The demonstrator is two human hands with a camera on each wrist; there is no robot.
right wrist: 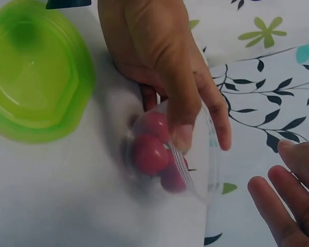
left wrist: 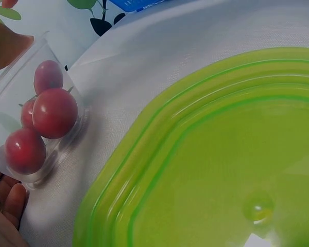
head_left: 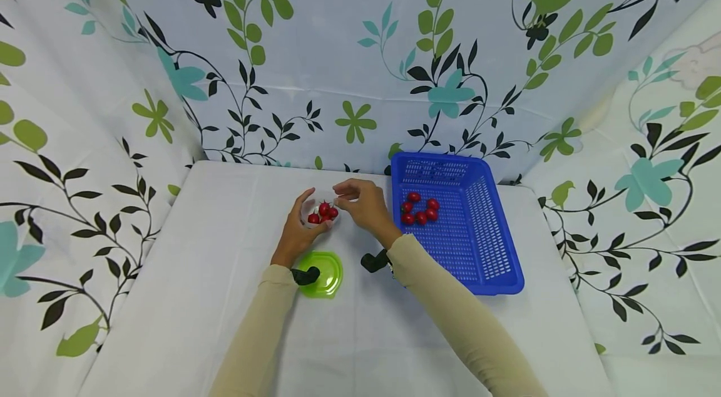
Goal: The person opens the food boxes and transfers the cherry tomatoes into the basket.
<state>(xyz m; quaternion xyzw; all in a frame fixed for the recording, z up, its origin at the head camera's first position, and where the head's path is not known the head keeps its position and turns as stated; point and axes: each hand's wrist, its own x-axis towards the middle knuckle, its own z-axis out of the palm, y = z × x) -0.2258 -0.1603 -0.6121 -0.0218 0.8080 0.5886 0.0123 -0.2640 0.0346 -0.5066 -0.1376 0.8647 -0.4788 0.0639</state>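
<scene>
My left hand [head_left: 298, 231] holds a small clear plastic container [right wrist: 213, 170], its thumb on the near side and its other fingers round the far side. Several red cherry tomatoes [head_left: 325, 209] lie inside, some with green stems. Close by on the right, my right hand [head_left: 365, 206] hovers at the container's rim. Seen from the right wrist, its fingers [right wrist: 270, 198] are apart from the container, with nothing visible between them. A translucent green lid [head_left: 331, 275] lies flat on the table below my left wrist.
A blue perforated basket [head_left: 501, 221] stands right of my right hand, with several more cherry tomatoes [head_left: 421, 217] toward its left side. White cloth covers the table [head_left: 225, 297]. A leaf-patterned curtain [head_left: 338, 59] hangs behind the table and along its sides.
</scene>
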